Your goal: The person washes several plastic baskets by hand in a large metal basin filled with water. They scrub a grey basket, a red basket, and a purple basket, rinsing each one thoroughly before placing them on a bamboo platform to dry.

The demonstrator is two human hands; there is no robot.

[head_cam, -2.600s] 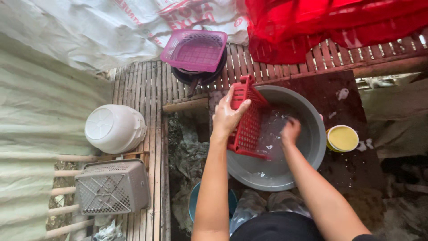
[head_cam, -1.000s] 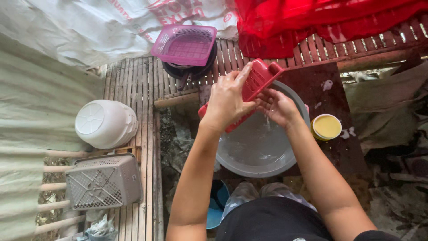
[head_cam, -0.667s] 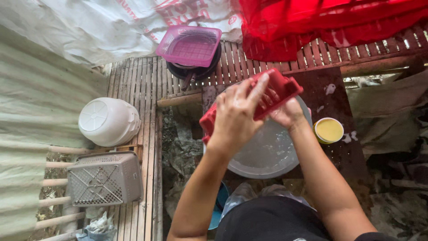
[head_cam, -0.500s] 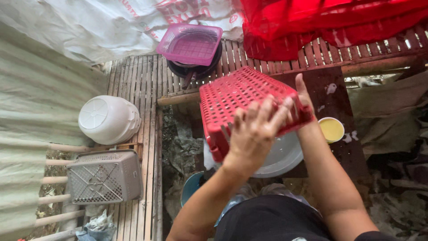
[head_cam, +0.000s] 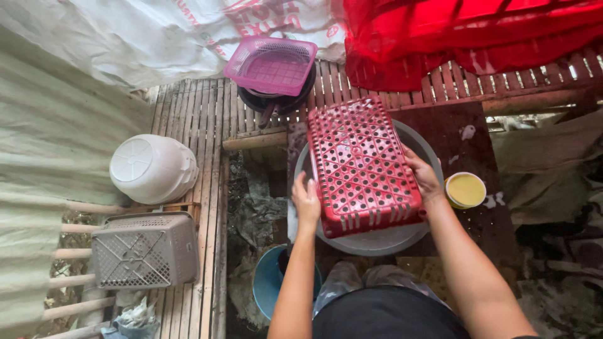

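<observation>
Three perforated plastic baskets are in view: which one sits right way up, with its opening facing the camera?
The purple basket at the top, resting on a dark pan. The red basket, held by both hands over the basin, and the grey basket are turned bottom up.

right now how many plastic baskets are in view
3. The red basket is upside down over the grey basin, held between the left hand and right hand. The purple basket sits upright at the top. The grey basket lies overturned at lower left.

arms: bare, no sleeves | torso: dark garment | knees: pale, glossy covering
</observation>
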